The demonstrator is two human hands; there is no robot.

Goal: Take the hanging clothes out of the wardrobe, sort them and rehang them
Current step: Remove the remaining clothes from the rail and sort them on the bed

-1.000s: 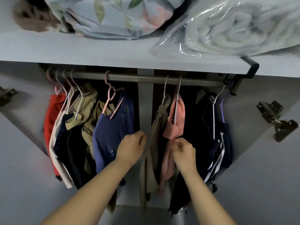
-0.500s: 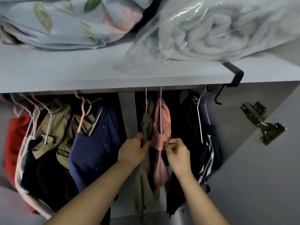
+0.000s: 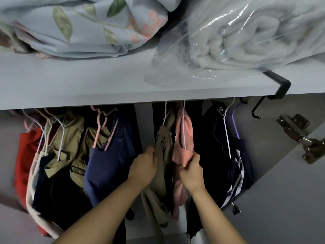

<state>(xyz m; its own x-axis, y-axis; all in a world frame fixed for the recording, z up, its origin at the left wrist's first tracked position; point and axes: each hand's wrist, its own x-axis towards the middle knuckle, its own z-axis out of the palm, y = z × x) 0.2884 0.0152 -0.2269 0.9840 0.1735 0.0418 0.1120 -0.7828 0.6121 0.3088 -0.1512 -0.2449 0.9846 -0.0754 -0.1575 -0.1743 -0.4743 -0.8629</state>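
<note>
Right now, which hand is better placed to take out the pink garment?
The right hand: its fingers pinch the pink garment just below its hanger, while the left hand grips the khaki garment beside it.

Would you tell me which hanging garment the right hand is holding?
The pink garment, pinched by the right hand; the left hand grips the khaki garment beside it.

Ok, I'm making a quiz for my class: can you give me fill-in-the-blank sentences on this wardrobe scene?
1. The left hand grips the khaki garment, the right hand pinches the pink garment; both hang on ____ hangers.
2. The navy top hangs on a ____ hanger.
3. The rolled blanket on the shelf lies inside a clear ____.
Missing words: white; pink; bag.
</note>
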